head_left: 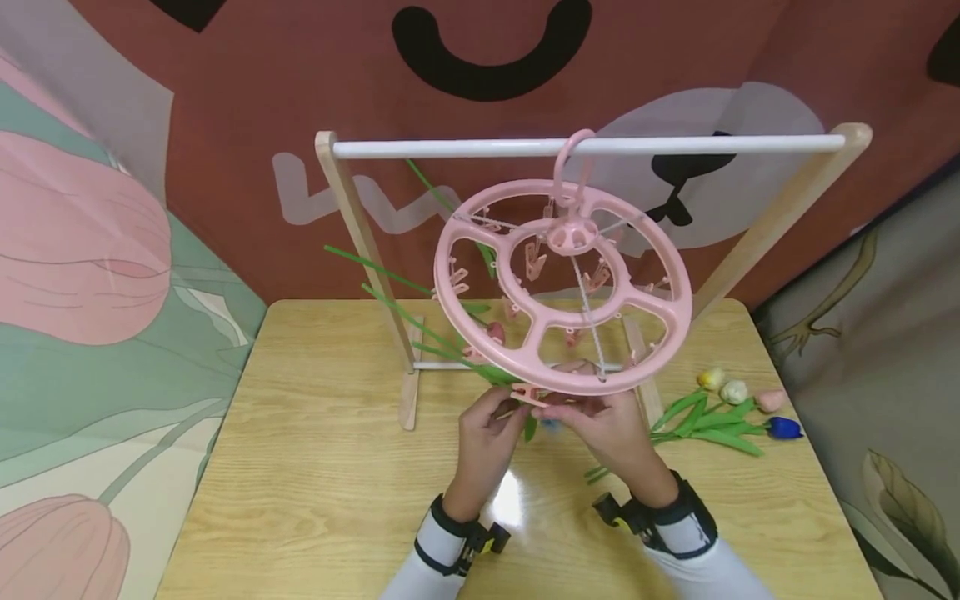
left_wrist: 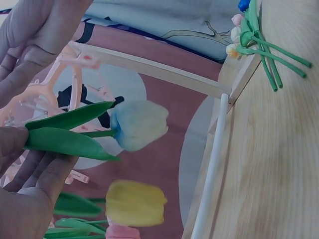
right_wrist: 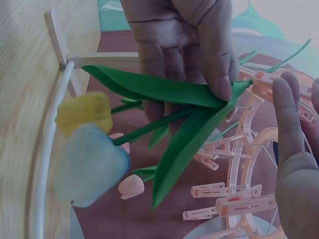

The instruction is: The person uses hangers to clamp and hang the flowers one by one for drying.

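Observation:
A pale blue-white tulip with green leaves hangs head-down below the round pink clothes hanger. My left hand pinches its stem by the leaves, thumb on one side and fingers behind. A pink clothespin on the hanger's near-left rim sits at the stem end. My right hand pinches this clothespin between thumb and finger. In the head view the hanger's rim partly covers the right fingers. A yellow tulip and a pink tulip hang close by.
A wooden rack with a white bar carries the hanger; its low crossbar runs behind the flowers. Several pink clothespins dangle from the hanger. Loose tulips lie on the table's right side.

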`<state>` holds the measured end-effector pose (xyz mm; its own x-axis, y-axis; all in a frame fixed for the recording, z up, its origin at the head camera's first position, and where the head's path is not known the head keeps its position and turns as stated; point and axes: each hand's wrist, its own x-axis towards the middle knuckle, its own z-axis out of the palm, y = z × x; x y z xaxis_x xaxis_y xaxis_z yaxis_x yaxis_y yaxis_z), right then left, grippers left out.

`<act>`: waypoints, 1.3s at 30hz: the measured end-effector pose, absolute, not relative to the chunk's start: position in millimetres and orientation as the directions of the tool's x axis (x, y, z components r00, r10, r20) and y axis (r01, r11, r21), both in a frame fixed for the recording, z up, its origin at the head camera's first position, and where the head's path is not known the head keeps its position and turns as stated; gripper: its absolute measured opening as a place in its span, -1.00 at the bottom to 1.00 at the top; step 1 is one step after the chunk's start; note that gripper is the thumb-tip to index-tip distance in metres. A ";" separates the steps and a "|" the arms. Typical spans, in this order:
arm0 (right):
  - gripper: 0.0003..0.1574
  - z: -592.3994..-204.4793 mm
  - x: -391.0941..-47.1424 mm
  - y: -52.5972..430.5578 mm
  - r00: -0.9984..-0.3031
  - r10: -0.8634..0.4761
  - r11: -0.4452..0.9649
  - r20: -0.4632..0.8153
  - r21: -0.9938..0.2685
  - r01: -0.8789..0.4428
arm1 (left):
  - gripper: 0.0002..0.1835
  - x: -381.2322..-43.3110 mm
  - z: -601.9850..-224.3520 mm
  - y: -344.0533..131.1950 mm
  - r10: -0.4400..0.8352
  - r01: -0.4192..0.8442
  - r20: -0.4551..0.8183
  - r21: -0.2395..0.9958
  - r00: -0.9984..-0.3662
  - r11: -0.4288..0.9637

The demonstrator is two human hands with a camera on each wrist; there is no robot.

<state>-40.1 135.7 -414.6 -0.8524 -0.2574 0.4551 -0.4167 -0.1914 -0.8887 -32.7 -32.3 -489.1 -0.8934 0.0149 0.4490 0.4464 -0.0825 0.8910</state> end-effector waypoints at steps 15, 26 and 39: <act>-0.52 -416.7 -43.0 136.3 -0.869 -0.227 -0.176 0.440 -0.896 -0.408 | -0.77 -36.9 -484.3 -28.5 0.023 0.471 0.473 0.880 -0.881 -0.061; -0.48 -421.2 -44.0 138.1 -0.880 -0.221 -0.077 0.421 -0.907 -0.415 | -0.64 -36.9 -484.8 -30.5 0.054 0.439 0.441 0.897 -0.896 -0.046; -0.39 -431.5 -40.9 144.0 -0.857 -0.274 0.041 0.438 -0.884 -0.465 | -0.73 -39.1 -483.4 -36.4 0.006 0.475 0.475 0.880 -0.880 0.007</act>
